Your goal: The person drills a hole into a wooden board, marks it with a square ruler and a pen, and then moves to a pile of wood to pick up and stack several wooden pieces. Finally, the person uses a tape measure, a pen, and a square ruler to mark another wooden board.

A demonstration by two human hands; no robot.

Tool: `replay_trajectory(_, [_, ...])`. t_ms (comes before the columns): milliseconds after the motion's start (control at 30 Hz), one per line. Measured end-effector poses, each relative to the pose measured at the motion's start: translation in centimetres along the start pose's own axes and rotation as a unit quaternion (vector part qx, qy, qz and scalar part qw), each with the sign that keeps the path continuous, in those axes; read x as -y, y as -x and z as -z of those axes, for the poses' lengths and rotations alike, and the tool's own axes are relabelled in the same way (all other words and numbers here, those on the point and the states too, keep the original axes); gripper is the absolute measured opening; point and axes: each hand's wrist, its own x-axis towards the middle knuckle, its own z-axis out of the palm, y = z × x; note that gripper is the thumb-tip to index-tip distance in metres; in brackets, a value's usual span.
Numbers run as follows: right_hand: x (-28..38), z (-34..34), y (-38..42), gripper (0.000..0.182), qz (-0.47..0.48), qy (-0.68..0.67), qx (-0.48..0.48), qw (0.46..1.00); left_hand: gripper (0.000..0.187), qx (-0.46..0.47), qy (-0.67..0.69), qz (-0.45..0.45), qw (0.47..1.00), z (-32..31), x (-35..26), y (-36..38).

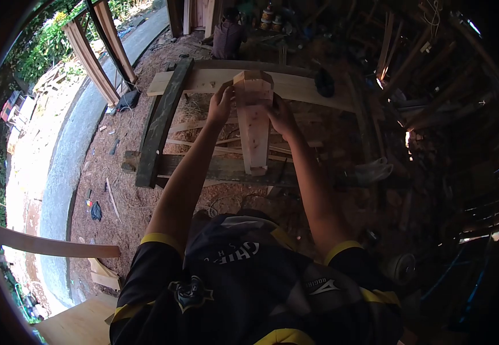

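Note:
A pale wooden piece (254,135) lies lengthwise in front of me, over the dark workbench frame. Its far end is wider, with angled corners, and its body runs narrower toward me. My left hand (221,105) grips the left side of that wide end. On the opposite side, my right hand (282,119) has its fingers curled against the edge. The near end of the piece overlaps the front beam (215,167) of the frame in this view.
A long light plank (307,88) spans the far side of the frame, beside a dark crossbeam (166,121). Thin wood strips lie below. A person (228,37) sits at the back. A clear plastic bag (373,171) rests at right. A curved board (60,244) juts in from the left.

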Motion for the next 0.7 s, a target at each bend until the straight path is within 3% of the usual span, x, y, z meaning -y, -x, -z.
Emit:
replay_trajectory(67, [0.6, -0.2, 0.6, 0.066, 0.007, 0.005, 0.011, 1.0, 0.054, 0.007, 0.043, -0.02, 0.999, 0.7, 0.2, 0.8])
replay_trajectory(133, [2.2, -0.5, 1.3, 0.065, 0.013, 0.014, 0.028, 0.999, 0.059, 0.011, -0.052, -0.033, 0.998, 1.0, -2.6, 2.9])
replay_trajectory(200, [3.4, -1.1, 2.3, 0.063, -0.008, 0.019, 0.029, 0.999, 0.061, 0.011, -0.047, -0.029, 0.998, 2.1, -3.2, 4.2])
replay_trajectory(267, [3.9, -1.9, 4.0, 0.061, -0.032, 0.027, 0.028, 0.999, 0.061, -0.011, -0.013, 0.018, 1.0, 2.8, -3.6, 6.4])
replay_trajectory(367, [3.3, -3.5, 5.5, 0.056, 0.032, 0.005, 0.047, 0.998, 0.06, -0.032, -0.006, 0.033, 0.999, 4.5, -4.4, 10.5])
replay_trajectory(433, [3.2, -4.4, 6.0, 0.054, 0.111, 0.088, 0.063, 0.988, 0.064, -0.066, 0.038, 0.042, 0.996, 4.9, -4.5, 12.8])
replay_trajectory(567, [4.2, -7.0, 5.1, 0.056, 0.134, 0.102, 0.133, 0.977, 0.067, -0.082, 0.05, 0.011, 0.995, 8.8, -5.9, 15.0])
replay_trajectory(700, [8.0, -11.6, 4.6, 0.059, 0.089, -0.034, 0.207, 0.974, 0.062, -0.124, 0.017, -0.018, 0.992, 14.8, -10.7, 16.8])
